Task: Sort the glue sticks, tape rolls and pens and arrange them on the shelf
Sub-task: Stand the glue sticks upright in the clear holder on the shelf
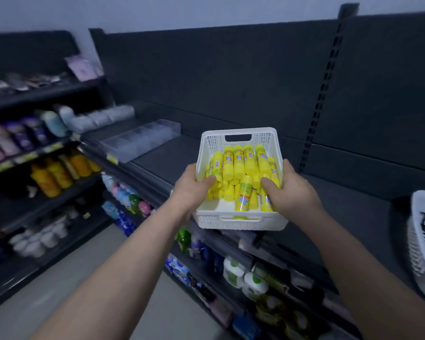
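- White basket (238, 220) is at centre frame, over the front lip of the dark shelf (353, 192), with its near end overhanging the edge. Whether its base touches the shelf cannot be told.
- Glue sticks (241, 163) are inside it: yellow, mostly piled toward the far wall. One green-labelled stick (243, 195) lies loose on top near the front.
- Left hand (192, 185) is clamped on the left wall, thumb hooked over the rim onto the sticks. Right hand (292, 190) is clamped the same way on the right wall. Fingers outside the walls are hidden.
- Step judged: basket being set on the shelf.
- Basket is best kept level and slid straight back until the whole base is supported. If it is tipped forward, the loose stick could be rolled out.
- Grip is to be released only once the weight is taken by the shelf.
- Clearance is to be kept from the clear divider tray (142, 141) at upper left of the basket, and from the second basket (420, 241) at the right edge. Its dark contents are too blurred to name.
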Action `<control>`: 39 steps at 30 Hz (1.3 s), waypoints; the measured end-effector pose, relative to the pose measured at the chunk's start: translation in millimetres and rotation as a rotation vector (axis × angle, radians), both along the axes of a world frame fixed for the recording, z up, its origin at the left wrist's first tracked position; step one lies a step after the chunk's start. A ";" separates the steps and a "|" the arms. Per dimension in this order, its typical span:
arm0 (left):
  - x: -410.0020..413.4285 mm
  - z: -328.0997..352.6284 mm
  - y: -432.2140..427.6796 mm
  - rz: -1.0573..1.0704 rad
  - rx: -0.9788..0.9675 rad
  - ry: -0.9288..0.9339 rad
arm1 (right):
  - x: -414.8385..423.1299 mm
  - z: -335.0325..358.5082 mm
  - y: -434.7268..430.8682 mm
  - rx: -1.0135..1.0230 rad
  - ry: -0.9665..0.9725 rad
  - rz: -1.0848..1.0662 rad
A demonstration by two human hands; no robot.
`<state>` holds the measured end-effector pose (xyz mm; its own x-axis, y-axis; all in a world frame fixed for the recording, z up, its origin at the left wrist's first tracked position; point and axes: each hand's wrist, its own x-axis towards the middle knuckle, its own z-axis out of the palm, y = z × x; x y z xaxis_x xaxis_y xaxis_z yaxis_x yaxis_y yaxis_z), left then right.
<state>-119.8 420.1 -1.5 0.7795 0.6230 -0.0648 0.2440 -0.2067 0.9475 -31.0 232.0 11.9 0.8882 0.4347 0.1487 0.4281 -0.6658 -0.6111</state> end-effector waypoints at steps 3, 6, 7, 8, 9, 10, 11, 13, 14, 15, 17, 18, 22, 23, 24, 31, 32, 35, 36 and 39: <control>-30.8 1.6 45.8 0.095 0.013 -0.018 | -14.0 2.8 51.6 0.007 -0.017 0.082; -62.7 3.7 95.3 0.170 0.025 -0.026 | -33.0 5.5 110.5 0.005 -0.008 0.149; -73.7 3.9 113.9 0.187 0.029 -0.032 | -40.7 6.2 131.8 0.006 -0.006 0.168; -84.7 4.5 133.6 0.198 0.033 -0.034 | -49.1 6.6 153.9 0.009 -0.007 0.181; -96.2 5.8 153.5 0.207 0.040 -0.039 | -58.4 7.1 176.5 0.010 -0.011 0.191; -106.7 7.0 174.5 0.223 0.048 -0.033 | -67.9 7.8 199.1 0.009 -0.016 0.201; -117.7 8.4 195.9 0.239 0.055 -0.028 | -77.8 8.2 221.7 0.007 -0.017 0.212; -138.6 12.8 237.7 0.259 0.070 -0.020 | -95.5 9.7 266.4 0.016 -0.016 0.238; -147.9 14.6 258.1 0.269 0.080 -0.013 | -103.4 10.9 287.8 0.022 -0.017 0.249; -157.2 17.1 276.3 0.280 0.089 -0.002 | -110.5 11.9 308.2 0.024 -0.014 0.259; -170.5 20.5 312.0 0.291 0.107 0.005 | -121.6 13.9 346.3 0.022 -0.003 0.277; -175.1 21.6 328.2 0.300 0.114 0.006 | -125.3 14.4 363.8 0.019 0.001 0.286; -180.5 19.9 390.0 0.332 0.109 0.005 | -130.3 17.5 426.7 0.011 -0.002 0.300; -179.0 18.2 403.9 0.338 0.108 0.000 | -128.6 18.0 440.8 0.005 -0.004 0.301; -176.3 16.4 417.3 0.339 0.105 0.002 | -125.6 18.0 454.6 0.003 -0.004 0.303; -124.5 14.5 529.3 0.308 0.122 0.047 | -76.5 1.0 565.7 0.022 0.006 0.270; -112.5 16.0 547.6 0.297 0.127 0.057 | -66.2 -1.3 583.2 0.022 0.020 0.255; -74.1 23.7 598.6 0.252 0.141 0.076 | -32.6 -2.2 631.8 0.021 0.079 0.200; -61.1 26.7 612.7 0.239 0.149 0.082 | -21.9 -0.4 645.1 0.018 0.094 0.186; -22.8 33.6 651.8 0.184 0.156 0.086 | 8.1 7.1 678.7 0.008 0.106 0.145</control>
